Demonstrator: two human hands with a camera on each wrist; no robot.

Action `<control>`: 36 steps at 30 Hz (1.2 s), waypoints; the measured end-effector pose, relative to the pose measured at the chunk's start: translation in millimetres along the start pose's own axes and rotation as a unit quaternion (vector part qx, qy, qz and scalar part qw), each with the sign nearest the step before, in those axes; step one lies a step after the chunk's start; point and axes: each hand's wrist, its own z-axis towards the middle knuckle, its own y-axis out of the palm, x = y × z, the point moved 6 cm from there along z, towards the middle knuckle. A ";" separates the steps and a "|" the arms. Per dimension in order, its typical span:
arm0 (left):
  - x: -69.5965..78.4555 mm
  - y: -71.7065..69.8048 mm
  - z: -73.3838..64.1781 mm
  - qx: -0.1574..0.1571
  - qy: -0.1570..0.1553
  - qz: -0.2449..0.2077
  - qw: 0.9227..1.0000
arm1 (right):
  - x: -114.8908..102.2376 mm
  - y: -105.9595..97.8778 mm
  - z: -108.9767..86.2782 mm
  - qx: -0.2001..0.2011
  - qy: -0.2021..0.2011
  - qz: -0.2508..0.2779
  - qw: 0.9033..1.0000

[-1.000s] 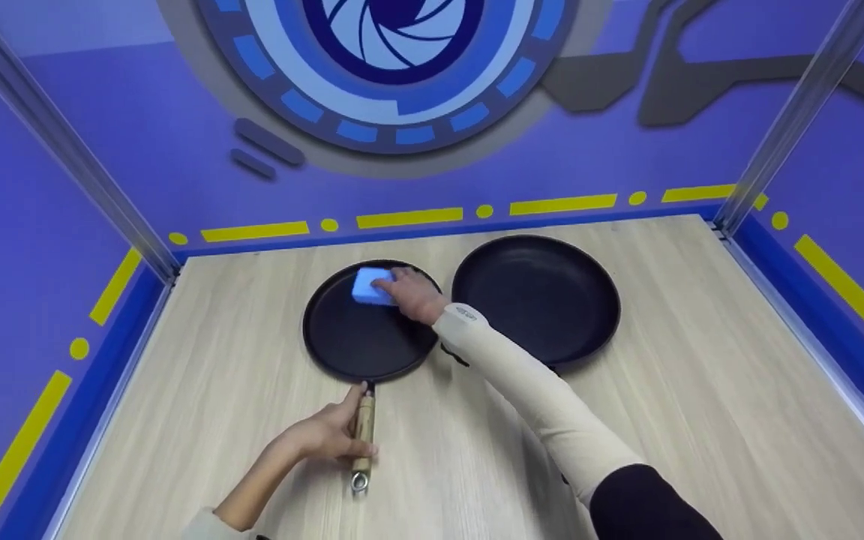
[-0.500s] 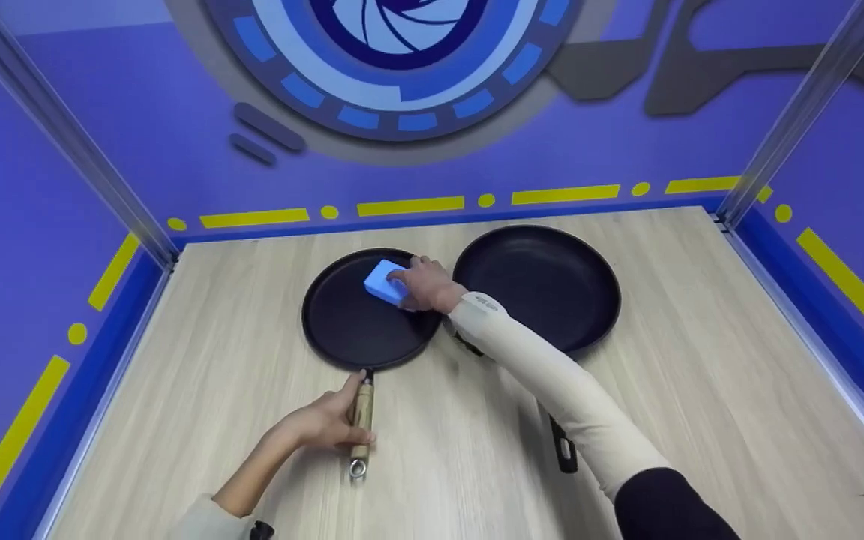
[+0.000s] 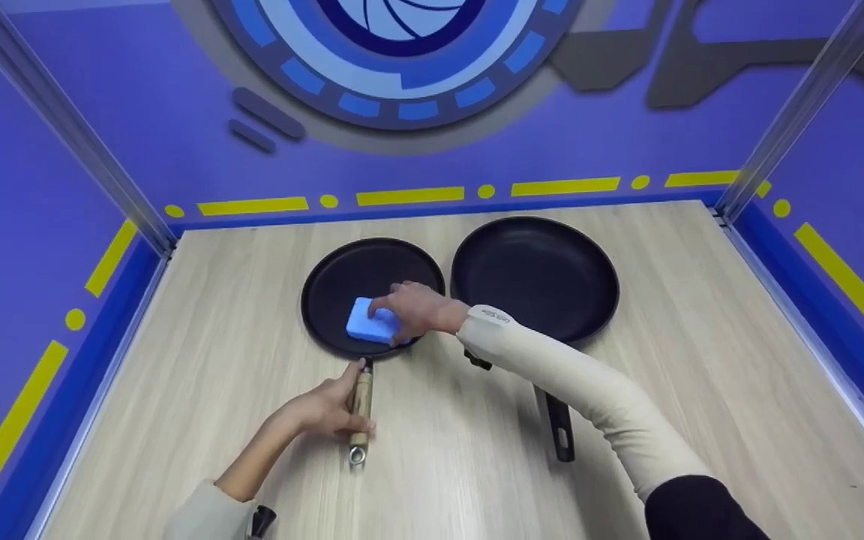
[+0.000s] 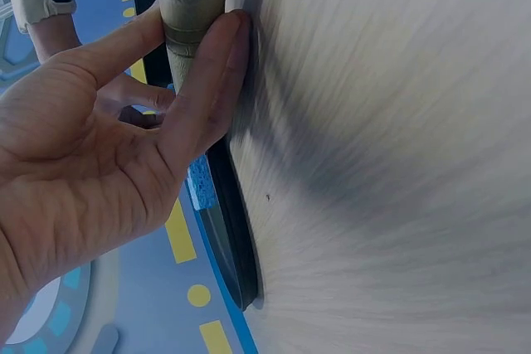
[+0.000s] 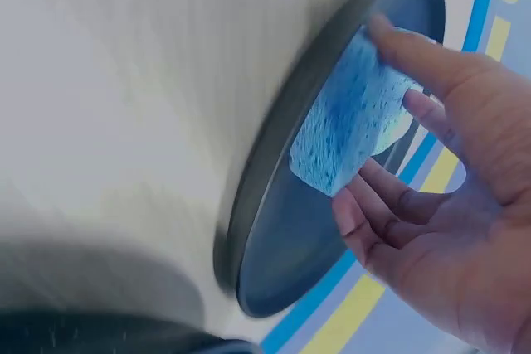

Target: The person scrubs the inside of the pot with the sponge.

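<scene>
My right hand point(image 3: 418, 309) grips a blue sponge point(image 3: 372, 322) over the near part of a flat black pan point(image 3: 334, 277). In the right wrist view the sponge point(image 5: 340, 122) shows its porous side, with thumb and fingers around its edges. My left hand point(image 3: 325, 407) holds the pan's wooden handle point(image 3: 362, 397), thumb up toward the pan. The left wrist view shows the fingers on either side of the handle point(image 4: 192, 6), whose metal end points at the camera.
A larger, deeper black frying pan point(image 3: 529, 277) stands just right of the flat pan, its black handle point(image 3: 558, 427) pointing toward me under the right forearm. Both sit on a light wooden table point(image 3: 462, 465). Blue-purple panels point(image 3: 432, 161) wall in the back and sides.
My right hand has swept the sponge from the far part of the flat pan, slightly right, then down to its near part. The left hand keeps holding the handle. The head view has tilted slightly.
</scene>
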 end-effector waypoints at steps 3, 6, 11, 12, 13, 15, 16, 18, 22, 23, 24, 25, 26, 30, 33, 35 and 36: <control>2.0 0.0 2.9 -0.014 0.008 -0.027 0.999 | -4.1 1.7 0.3 0.008 -0.018 -0.009 1.000; 1.7 -1.0 4.3 -0.023 0.010 -0.048 0.999 | -7.6 3.0 0.9 0.017 -0.042 -0.019 0.999; 1.1 -5.9 2.9 -0.016 0.009 -0.033 0.999 | -13.0 1.4 3.6 0.029 -0.071 -0.034 0.996; 1.0 -6.8 2.6 -0.013 0.009 -0.028 1.000 | -14.5 1.0 4.6 0.035 -0.075 -0.037 0.996; 0.8 -7.2 2.4 -0.011 0.009 -0.026 1.000 | -16.3 1.0 5.9 0.042 -0.078 -0.042 0.995; 0.3 -7.7 1.7 -0.006 0.008 -0.016 1.000 | -21.1 1.7 9.4 0.059 -0.084 -0.054 0.993; 0.0 -7.5 1.4 -0.006 0.008 -0.014 1.000 | -24.0 2.6 11.9 0.067 -0.087 -0.059 0.992; -0.4 -7.0 0.8 -0.003 0.013 -0.008 1.000 | -29.8 4.6 17.9 0.076 -0.088 -0.066 0.991; -0.2 -7.2 0.1 0.000 0.020 0.001 1.000 | -38.3 5.5 33.8 0.084 -0.077 -0.083 0.990; -0.1 -7.2 0.2 0.000 0.020 0.001 1.000 | -39.2 4.9 38.1 0.085 -0.070 -0.086 0.990; 0.0 -7.3 0.3 0.001 0.019 0.001 1.000 | -39.8 4.1 42.4 0.086 -0.062 -0.091 0.990; -0.1 -7.1 0.6 0.001 0.019 -0.001 1.000 | -39.9 3.4 46.7 0.086 -0.052 -0.094 0.990; 0.1 -6.8 0.9 0.001 0.020 -0.002 1.000 | -39.6 2.7 50.9 0.085 -0.042 -0.098 0.991; 1.2 -3.2 0.9 -0.008 0.023 -0.012 1.000 | -35.6 2.0 66.2 0.070 0.002 -0.080 0.994; 1.7 -0.2 0.8 -0.019 0.019 -0.038 0.999 | -30.8 1.6 75.2 0.063 0.024 -0.058 0.996; 2.0 1.0 1.4 -0.022 0.017 -0.056 0.998 | -26.2 0.7 79.3 0.068 0.039 -0.049 0.996; 2.3 1.6 2.0 -0.025 0.017 -0.065 0.997 | -23.6 0.9 80.7 0.072 0.048 -0.048 0.995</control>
